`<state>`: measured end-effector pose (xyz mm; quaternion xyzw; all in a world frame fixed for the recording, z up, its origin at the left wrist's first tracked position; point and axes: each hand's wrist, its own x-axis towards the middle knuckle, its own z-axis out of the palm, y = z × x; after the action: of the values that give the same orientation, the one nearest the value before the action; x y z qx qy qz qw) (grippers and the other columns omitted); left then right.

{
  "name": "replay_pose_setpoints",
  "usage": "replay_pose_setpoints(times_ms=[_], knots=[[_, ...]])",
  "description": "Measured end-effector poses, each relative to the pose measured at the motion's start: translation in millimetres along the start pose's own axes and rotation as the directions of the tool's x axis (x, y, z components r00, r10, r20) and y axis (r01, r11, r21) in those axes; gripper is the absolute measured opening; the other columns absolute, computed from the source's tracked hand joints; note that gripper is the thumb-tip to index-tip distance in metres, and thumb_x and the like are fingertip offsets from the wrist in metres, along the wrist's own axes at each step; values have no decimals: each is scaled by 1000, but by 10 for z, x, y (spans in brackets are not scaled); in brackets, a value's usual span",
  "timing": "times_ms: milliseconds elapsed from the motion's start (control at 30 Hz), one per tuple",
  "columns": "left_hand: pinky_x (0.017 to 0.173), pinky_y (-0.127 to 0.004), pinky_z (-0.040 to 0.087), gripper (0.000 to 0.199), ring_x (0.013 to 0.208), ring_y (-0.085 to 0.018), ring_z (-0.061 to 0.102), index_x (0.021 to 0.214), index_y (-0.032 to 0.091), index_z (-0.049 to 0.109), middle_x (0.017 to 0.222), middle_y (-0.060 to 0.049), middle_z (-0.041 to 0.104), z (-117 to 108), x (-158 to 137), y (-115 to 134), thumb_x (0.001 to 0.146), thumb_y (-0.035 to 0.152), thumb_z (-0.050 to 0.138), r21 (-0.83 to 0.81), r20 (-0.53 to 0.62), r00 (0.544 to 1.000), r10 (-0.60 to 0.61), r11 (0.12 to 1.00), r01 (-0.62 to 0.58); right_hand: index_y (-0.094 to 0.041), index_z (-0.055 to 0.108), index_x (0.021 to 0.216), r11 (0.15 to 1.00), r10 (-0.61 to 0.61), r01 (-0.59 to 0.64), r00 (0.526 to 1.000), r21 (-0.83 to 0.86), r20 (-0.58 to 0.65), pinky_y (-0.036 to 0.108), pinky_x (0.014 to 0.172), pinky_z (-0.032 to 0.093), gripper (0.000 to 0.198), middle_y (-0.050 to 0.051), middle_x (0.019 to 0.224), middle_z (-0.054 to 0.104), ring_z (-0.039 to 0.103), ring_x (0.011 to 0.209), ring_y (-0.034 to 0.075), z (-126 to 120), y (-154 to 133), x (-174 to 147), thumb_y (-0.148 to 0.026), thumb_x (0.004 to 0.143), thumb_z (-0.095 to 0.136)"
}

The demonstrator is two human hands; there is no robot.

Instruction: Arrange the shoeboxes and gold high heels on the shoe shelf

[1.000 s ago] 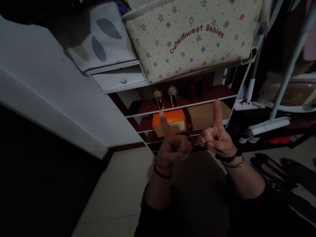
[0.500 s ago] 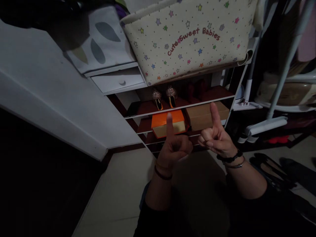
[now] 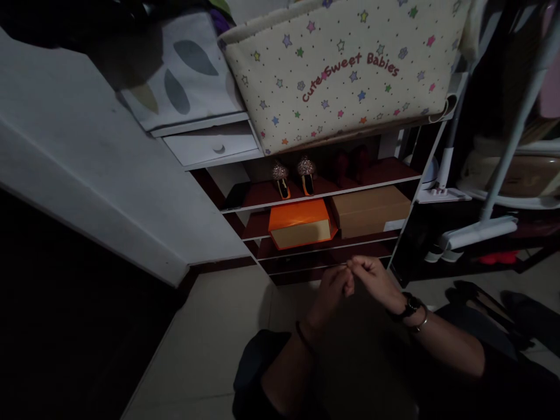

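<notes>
Low in front of the shoe rack, my left hand point(image 3: 334, 284) is closed with its fingers curled. My right hand point(image 3: 375, 281) is closed too, its fingertips meeting or almost meeting those of the left. Nothing shows in either hand. Dark bands circle both wrists, with a metal bangle on the right one. Behind the hands, the lower shelves hold an orange shoe box point(image 3: 299, 216) and a brown cardboard box point(image 3: 371, 211). Above them stands a pair of glittery shoes point(image 3: 306, 175), beside dark red shoes point(image 3: 350, 164) in shadow.
A star-patterned fabric bin point(image 3: 332, 81) tops the rack, next to a small white drawer point(image 3: 214, 146). On the right stand a flat mop point(image 3: 479, 233) and several dark shoes point(image 3: 485, 306) on the floor. A pale wall point(image 3: 109, 175) borders the left.
Both hands have come down and together. Their raised index fingers have folded in. The view has shifted slightly.
</notes>
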<state>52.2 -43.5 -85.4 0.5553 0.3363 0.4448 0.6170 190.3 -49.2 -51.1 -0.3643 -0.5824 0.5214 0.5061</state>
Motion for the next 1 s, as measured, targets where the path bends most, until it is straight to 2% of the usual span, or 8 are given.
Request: replay_pose_setpoints(times_ms=[100,233,400,533,733,933,1000], knots=[[61,-30,35,43,53,-14,42,56,22,47,49,0,44,-13,-84,-313,91,47,44,100,-57,994,-96,990,102,-24,61,56,994,104,-104,995,-18,3,32,59,49,64,3,52,65,61,51,19,51,287,-135,-76,93,58],[65,-31,35,42,56,-15,44,48,22,49,49,-3,47,-67,-186,-617,85,37,42,177,-37,982,-186,966,190,-23,60,56,982,182,-178,981,-60,64,31,67,51,61,2,53,66,62,55,17,-2,680,-275,-67,98,50],[66,-32,36,46,56,-15,42,47,22,46,49,-2,46,-113,-230,-891,90,38,42,197,-9,944,-329,925,324,-22,62,63,953,292,-270,937,-134,191,31,74,50,49,1,58,68,61,60,16,-108,1039,-340,-48,100,42],[70,-33,38,53,59,-16,45,47,22,45,50,-2,47,-138,-167,-1020,95,43,43,193,-27,929,-368,910,367,-22,62,71,929,362,-335,910,-158,200,32,72,51,44,2,59,70,63,59,17,-121,1176,-293,-50,98,41],[70,-32,39,49,62,-17,47,55,22,49,55,-1,48,-241,-31,-1000,95,50,46,165,-110,930,-351,916,365,-23,57,70,944,313,-290,937,-157,154,30,67,51,42,0,60,68,67,59,17,-116,1176,-60,-51,99,42],[66,-31,39,49,61,-16,47,57,21,51,57,-1,50,-323,160,-931,95,53,48,106,-160,934,-319,935,337,-24,53,71,946,244,-208,962,-250,124,30,63,51,48,0,58,66,66,55,16,-76,1062,189,-52,106,36],[66,-30,40,51,60,-15,47,56,21,49,57,-1,50,-329,199,-912,95,55,49,84,-171,938,-303,944,320,-24,52,76,930,150,-110,985,-350,90,30,61,50,42,0,61,65,65,57,17,-122,1001,251,-48,108,39]])
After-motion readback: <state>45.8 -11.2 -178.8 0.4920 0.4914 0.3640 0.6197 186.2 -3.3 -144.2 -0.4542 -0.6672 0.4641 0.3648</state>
